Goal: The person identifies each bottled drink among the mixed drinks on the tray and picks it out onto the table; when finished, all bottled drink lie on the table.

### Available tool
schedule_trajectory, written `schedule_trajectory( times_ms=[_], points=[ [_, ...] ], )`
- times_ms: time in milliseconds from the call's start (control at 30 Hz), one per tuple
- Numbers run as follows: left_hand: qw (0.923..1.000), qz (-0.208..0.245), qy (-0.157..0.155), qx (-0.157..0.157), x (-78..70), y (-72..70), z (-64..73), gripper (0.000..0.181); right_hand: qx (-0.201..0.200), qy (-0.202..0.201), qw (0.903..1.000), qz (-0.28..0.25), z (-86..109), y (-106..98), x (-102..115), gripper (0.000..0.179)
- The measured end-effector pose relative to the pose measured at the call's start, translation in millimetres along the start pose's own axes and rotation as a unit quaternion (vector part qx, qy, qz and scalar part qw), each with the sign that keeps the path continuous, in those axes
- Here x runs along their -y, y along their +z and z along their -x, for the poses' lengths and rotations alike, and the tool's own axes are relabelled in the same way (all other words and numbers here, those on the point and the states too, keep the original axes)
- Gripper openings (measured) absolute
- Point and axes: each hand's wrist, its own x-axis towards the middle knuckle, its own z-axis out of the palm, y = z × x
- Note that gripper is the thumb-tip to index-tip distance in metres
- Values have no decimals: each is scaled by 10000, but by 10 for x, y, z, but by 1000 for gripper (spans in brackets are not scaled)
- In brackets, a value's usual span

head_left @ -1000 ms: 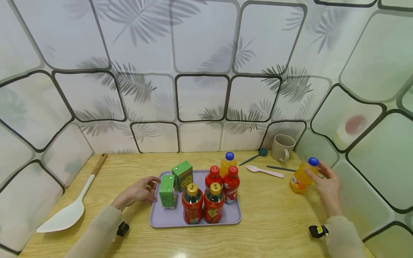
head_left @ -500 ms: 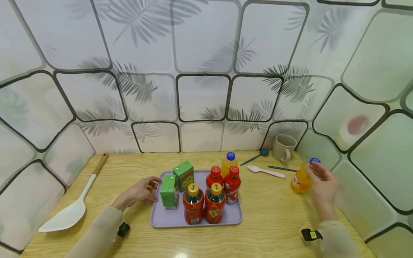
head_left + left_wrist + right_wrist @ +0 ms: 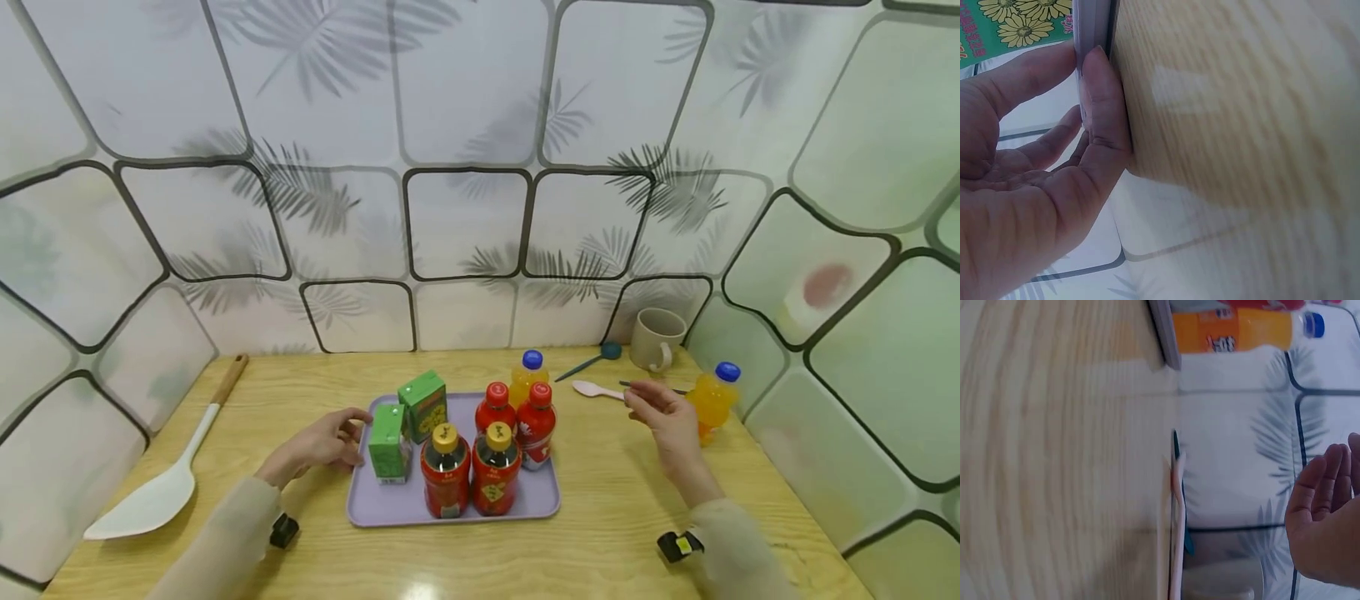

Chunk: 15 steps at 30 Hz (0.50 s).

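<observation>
My left hand [image 3: 330, 442] grips the left rim of a lilac tray [image 3: 390, 510]; in the left wrist view, the fingers [image 3: 1104, 100] pinch its edge. Two green drink cartons [image 3: 389, 446] stand on the tray's left half. Two dark drink bottles with gold caps [image 3: 446, 487] are at its front, two red bottles [image 3: 536, 425] at the right, and an orange soda bottle [image 3: 528, 379] behind them. My right hand [image 3: 671, 425] hovers over the table, holding nothing, fingers relaxed. Just right of it stands another orange soda bottle [image 3: 711, 404], partly hidden by the hand.
A pale pink spoon [image 3: 596, 389] and a dark blue spoon [image 3: 610, 351] lie at the back right, beside a beige mug [image 3: 651, 337]. A large white turner [image 3: 153, 497] with a wooden handle lies on the left. Patterned walls [image 3: 465, 225] enclose the table's back and sides.
My right hand has let go of the orange soda bottle at the right and moved left, leaving it standing near the right wall. The left hand stays at the tray's rim.
</observation>
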Motion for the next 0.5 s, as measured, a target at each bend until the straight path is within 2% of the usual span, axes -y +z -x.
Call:
schedule_trajectory(
  times_ms=[100,200,300,500],
  points=[
    [10000,88,-37,-10,13,0,18,63,565,265,9978,214,24,120,-63,21],
    [9998,167,-123,-13,28,-1,34,63,1093,621,9908,501,72,259,-113,31],
    [9998,186,-119,-24,27,0,34,63,1374,822,9851,624,95,402,-129,42],
    [9998,129,-124,-60,3,11,15,62,1705,748,9805,628,105,589,-105,45]
  ],
)
